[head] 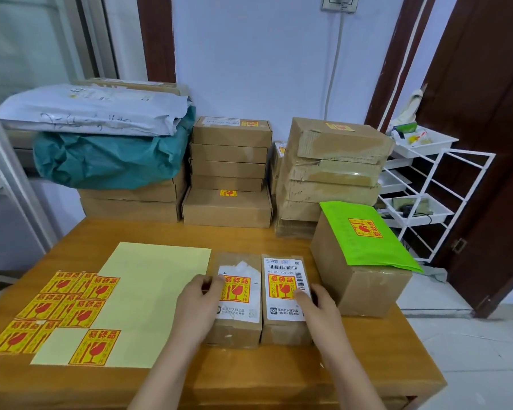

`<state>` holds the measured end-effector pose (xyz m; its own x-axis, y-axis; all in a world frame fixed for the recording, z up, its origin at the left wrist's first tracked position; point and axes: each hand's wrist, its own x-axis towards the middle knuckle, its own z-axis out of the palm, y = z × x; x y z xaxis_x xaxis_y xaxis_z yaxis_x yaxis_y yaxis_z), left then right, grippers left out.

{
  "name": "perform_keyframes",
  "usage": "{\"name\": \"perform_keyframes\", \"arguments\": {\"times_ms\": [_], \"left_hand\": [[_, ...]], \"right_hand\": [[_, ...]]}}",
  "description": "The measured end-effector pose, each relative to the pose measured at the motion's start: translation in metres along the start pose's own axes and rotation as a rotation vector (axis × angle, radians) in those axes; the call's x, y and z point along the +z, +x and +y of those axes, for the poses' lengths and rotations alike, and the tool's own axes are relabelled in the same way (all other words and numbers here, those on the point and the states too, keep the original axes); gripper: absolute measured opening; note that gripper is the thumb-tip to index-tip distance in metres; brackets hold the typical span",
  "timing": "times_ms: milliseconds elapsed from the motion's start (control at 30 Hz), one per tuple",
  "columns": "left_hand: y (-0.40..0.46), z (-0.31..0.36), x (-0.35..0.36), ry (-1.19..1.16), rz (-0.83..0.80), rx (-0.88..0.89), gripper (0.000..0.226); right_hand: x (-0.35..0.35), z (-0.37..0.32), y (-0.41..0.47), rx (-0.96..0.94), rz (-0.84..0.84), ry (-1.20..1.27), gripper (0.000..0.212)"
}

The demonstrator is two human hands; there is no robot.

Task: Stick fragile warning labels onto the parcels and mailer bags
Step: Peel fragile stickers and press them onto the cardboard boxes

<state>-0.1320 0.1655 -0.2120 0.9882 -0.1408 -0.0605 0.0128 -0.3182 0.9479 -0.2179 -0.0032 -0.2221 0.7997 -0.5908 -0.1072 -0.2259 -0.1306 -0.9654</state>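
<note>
Two small brown parcels lie side by side at the table's middle, each with a yellow-and-red fragile label on top. My left hand [197, 306] grips the left side of the left parcel [237, 327]. My right hand [320, 306] holds the right side of the right parcel [285, 329], thumb on its white shipping label. A pale yellow backing sheet [148, 294] lies to the left, with one fragile label [94, 347] on its near corner. Several more fragile labels [57, 309] lie on sheets at the table's left edge.
A cube box [365, 291] topped by a green mailer bag [365, 235] with a label stands at the right. Stacks of brown boxes [228, 170] line the back, with grey and teal mailer bags [101, 137] at back left. A white rack [421, 184] stands beyond the table's right edge.
</note>
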Motion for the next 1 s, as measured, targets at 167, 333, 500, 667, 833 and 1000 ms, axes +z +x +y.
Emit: {"name": "perform_keyframes", "arguments": {"times_ms": [167,333,500,667,833,1000], "left_hand": [[-0.009,0.009,-0.001,-0.246,-0.054,-0.021,0.016],[-0.01,0.022,-0.012,-0.384,-0.078,-0.048,0.021],[-0.004,0.042,-0.029,-0.526,-0.04,-0.097,0.025],[0.01,0.074,-0.041,-0.61,-0.012,-0.065,0.036],[0.035,0.114,-0.045,-0.647,0.0,-0.062,0.034],[0.067,0.152,-0.048,-0.694,-0.001,-0.053,0.039]], "right_hand": [[0.0,-0.002,-0.011,-0.003,-0.051,0.175,0.019],[-0.001,-0.015,-0.018,-0.07,-0.066,0.318,0.033],[-0.001,-0.043,-0.021,-0.188,-0.123,0.367,0.042],[-0.004,-0.079,-0.009,-0.298,-0.129,0.354,0.047],[-0.003,-0.125,0.018,-0.313,-0.098,0.36,0.039],[0.002,-0.175,0.05,-0.357,-0.003,0.372,0.027]]}}
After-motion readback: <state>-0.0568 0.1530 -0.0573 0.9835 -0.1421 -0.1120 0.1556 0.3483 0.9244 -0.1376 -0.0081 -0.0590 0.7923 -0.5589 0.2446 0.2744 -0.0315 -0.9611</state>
